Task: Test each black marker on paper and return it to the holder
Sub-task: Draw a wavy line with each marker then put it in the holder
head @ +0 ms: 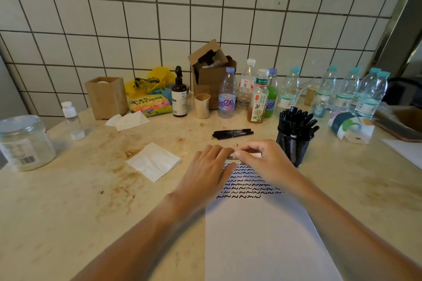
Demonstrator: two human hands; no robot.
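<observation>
Holder (294,146) right of paper (262,235); two markers (233,133) behind paper

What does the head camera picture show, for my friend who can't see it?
Two hands, left hand and right hand, hold a marker over paper covered with black squiggles. A mesh holder full of black markers stands right; two loose markers lie behind.

Two bare forearms show from the bottom edge of the view up to the hands, and no sleeve covers either of them as far as they can be seen. The left hand (206,167) and the right hand (262,159) wear no gloves. No ring, watch or band shows on the fingers or wrists. The fingernails that show look short and plain.
</observation>
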